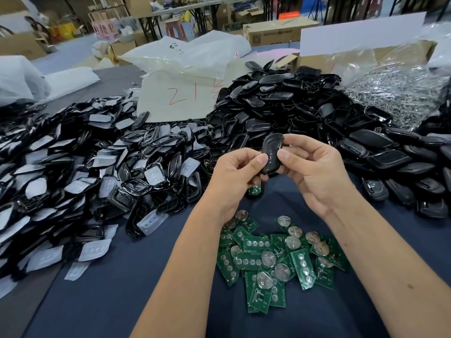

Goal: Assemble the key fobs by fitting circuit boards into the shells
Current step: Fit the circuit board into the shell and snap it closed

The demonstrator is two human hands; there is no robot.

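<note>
Gripping one black key fob (271, 152) between both thumbs, left hand (234, 176) and right hand (314, 172) are curling round it, seemingly pressing the halves shut; green circuit boards (275, 259) are lying below the fingers.

Both hands hold 1 black key fob (271, 152) above a dark blue cloth (122, 289). The left hand (235, 176) and right hand (314, 172) pinch it between thumbs and curled fingers. Below them lies a loose pile of green circuit boards (278, 259). Black shells with white pads (73, 181) are heaped at left, plain black shells (305, 111) at right. A white bag (180, 98) behind seems marked 21.
</note>
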